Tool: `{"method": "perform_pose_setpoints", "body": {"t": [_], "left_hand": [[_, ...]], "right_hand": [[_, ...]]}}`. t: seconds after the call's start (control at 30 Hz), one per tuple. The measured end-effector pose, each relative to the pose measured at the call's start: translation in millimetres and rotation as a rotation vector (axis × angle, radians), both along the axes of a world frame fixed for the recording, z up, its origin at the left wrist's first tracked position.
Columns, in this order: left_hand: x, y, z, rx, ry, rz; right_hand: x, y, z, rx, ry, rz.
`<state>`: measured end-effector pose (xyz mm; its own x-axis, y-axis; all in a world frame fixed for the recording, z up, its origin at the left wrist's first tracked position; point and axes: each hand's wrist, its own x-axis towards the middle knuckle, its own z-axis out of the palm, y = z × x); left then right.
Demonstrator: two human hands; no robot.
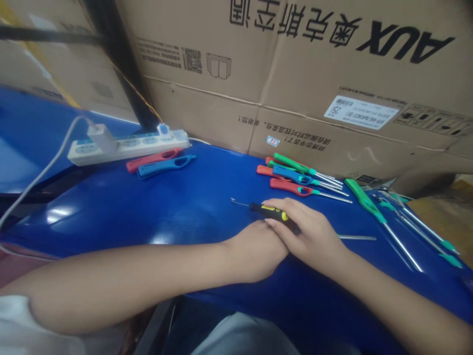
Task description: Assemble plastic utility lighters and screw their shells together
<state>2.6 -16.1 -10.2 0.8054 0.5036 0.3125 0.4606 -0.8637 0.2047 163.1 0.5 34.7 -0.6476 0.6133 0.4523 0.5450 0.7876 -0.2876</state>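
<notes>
My right hand [314,231] is closed around the black and yellow handle of a thin-shafted hook tool [271,212], whose small bent tip points left over the blue table. Beneath it, my left hand [254,252] is curled shut and touches my right hand. What my left fingers hold, if anything, is hidden. A metal rod [356,237] shows just beyond my right hand; its other end is out of sight behind the hand. Past my hands lies a group of long-nosed lighters with red, blue and green handles, a red lighter [290,187] nearest.
A red handle piece [153,159] and a blue handle piece [166,166] lie at left by a white power strip [129,144]. A green lighter [364,201] and several metal rods with teal parts [424,229] lie at right. A large cardboard box [210,106] stands behind.
</notes>
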Motion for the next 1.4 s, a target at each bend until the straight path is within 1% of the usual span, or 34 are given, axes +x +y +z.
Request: {"method": "perform_pose_setpoints", "body": {"t": [0.13,0.23,0.3,0.37,0.47,0.57,0.73,0.8,0.87,1.0,1.17,1.27,1.4], "left_hand": [[-1,1,-2.9,-0.008,0.008,0.0],[-1,1,-2.5,-0.018,0.02,0.02],[0,0,-0.9,-0.027,0.036,0.058],[0,-1,1.4,-0.036,0.058,0.1],[1,-2,4.5,-0.05,0.074,0.125],[1,-1,6.1,-0.067,0.068,0.118],[1,2,5.8,-0.095,0.07,0.098],[0,3,6.0,-0.102,0.074,0.092],[0,3,7.0,-0.106,0.075,0.091],[0,3,9.8,-0.107,0.086,0.117],[-1,8,10.7,-0.19,0.044,0.159],[-1,6,14.0,-0.213,0.07,0.257],[1,-6,24.4,-0.162,0.256,0.412]], "right_hand": [[1,0,0.4,0.012,0.033,0.001],[4,-1,4.1,-0.011,0.139,-0.035],[6,-1,8.2,-0.06,0.248,-0.096],[8,1,11.9,-0.14,0.357,-0.152],[11,5,12.4,-0.275,0.448,-0.173],[13,8,5.5,-0.347,0.38,-0.16],[13,7,-10.1,-0.305,0.311,-0.191],[14,6,-13.3,-0.293,0.298,-0.187],[14,4,-13.6,-0.273,0.329,-0.194],[17,3,-5.2,-0.266,0.501,-0.241],[33,8,9.5,-0.426,0.786,-0.346],[50,14,12.0,-0.46,0.971,-0.379],[69,20,11.3,-0.526,1.191,-0.412]]}}
